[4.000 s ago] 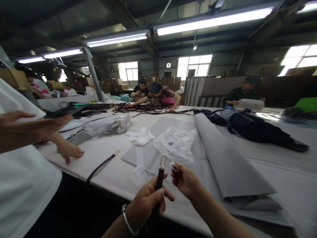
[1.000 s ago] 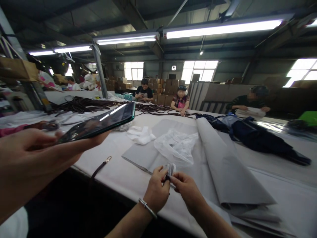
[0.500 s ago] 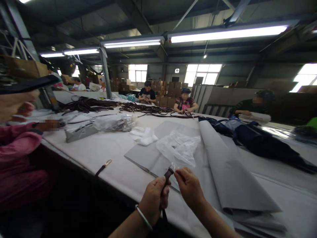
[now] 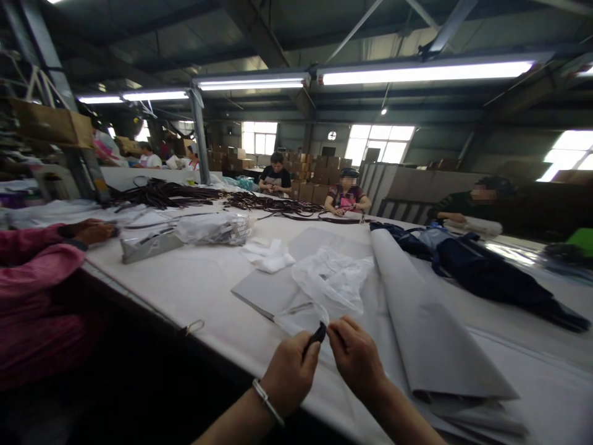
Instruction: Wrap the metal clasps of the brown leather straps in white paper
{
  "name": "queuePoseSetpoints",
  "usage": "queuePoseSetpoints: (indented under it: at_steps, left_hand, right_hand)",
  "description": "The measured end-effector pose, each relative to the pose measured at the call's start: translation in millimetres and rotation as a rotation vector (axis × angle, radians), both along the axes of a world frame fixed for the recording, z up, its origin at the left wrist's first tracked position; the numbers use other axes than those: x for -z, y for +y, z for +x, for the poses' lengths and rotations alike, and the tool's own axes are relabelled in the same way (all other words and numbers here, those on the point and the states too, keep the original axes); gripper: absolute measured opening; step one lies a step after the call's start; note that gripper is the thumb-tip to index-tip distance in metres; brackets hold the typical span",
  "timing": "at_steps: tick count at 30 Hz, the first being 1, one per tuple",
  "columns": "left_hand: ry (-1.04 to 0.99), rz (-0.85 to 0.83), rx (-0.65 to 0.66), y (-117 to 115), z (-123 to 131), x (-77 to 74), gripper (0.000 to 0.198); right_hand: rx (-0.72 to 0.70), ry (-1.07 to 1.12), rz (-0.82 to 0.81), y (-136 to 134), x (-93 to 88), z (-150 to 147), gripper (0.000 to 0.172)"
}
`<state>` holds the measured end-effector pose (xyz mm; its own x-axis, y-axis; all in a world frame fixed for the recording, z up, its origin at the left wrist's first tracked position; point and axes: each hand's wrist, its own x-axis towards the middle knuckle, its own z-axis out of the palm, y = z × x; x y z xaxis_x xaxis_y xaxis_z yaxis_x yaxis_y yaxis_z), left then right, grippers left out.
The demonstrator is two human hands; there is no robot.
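My left hand [image 4: 294,368], with a bangle on the wrist, is closed around a dark brown strap [image 4: 319,334]. The strap's end sticks up past the thumb, and the rest is hidden by the hand. My right hand [image 4: 356,352] pinches at that end, fingertips on thin clear plastic film [image 4: 320,314]. Behind the fingers the film blends with the bag beyond, so its outline is hard to make out. A metal clip [image 4: 193,327] lies at the table's near edge, to the left of my hands. Just past my hands is a crumpled clear plastic bag [image 4: 331,278] on grey sheets.
A large folded grey sheet [image 4: 417,327] covers the right of the table [image 4: 204,278]. Dark blue fabric [image 4: 491,266] lies beyond it. Brown straps [image 4: 171,194] are heaped at the back. A grey holder [image 4: 151,246] and a co-worker's pink sleeve [image 4: 41,259] are at left.
The metal clip has slid down to the table edge, and its strap no longer shows on the tabletop. Less of the held strap shows. The co-worker at left has leaned back out of view.
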<state>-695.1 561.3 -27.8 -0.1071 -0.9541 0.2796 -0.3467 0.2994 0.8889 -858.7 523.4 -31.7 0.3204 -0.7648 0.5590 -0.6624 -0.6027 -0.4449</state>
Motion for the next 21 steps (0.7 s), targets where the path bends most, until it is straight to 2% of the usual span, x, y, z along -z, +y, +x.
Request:
queuePoseSetpoints:
  at_steps: [3,5,10,12,18,21]
  left_hand:
    - [0.452,0.310,0.047,-6,1,-3.5,0.046]
    - [0.492,0.338,0.068,-8,2,-4.2,0.047]
    - [0.002,0.009,0.047,0,9,-8.9,0.030]
    - [-0.115,-0.053,0.034,5,11,-10.0,0.024]
    - [-0.444,-0.071,-0.047,9,9,-13.1,0.026]
    - [-0.395,-0.007,-0.052,7,15,-22.6,0.024]
  right_hand:
    - [-0.081,-0.133,0.097,5,6.9,2,0.030]
    - [-0.111,-0.220,0.155,8,5.3,5,0.030]
    - [0.038,-0.477,0.417,2,-10.3,2,0.033]
    - [0.029,-0.490,0.484,-2,-13.4,-1,0.034]
    - [-0.086,-0.236,0.228,7,-8.2,8,0.029]
    - [-0.159,-0.159,0.178,14,-10.7,14,0.028]
